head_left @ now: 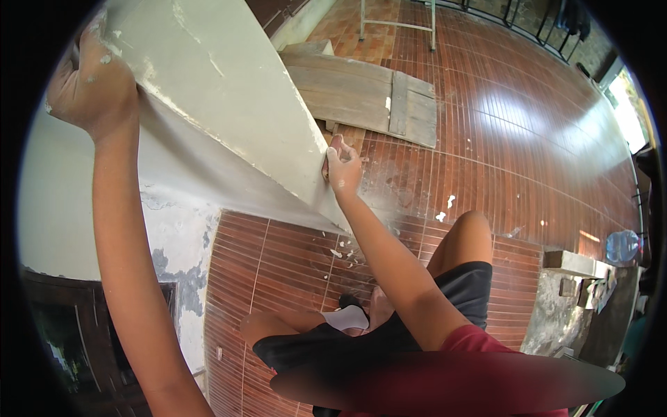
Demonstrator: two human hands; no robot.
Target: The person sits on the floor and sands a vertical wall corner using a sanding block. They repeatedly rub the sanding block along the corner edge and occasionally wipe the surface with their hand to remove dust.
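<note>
White flakes (440,216) lie scattered on the striped reddish-brown tile floor (479,163); a pale metal frame (398,25) stands toward its far edge.

Left hand (94,94) partly hidden, right hand's (344,172) piece (337,142) seemingly half covered, shirt (476,338) partly blurred

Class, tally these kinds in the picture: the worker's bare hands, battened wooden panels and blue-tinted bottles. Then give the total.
Hands: 2 (left hand, right hand)
Battened wooden panel: 1
Blue-tinted bottle: 1
Total: 4
</note>
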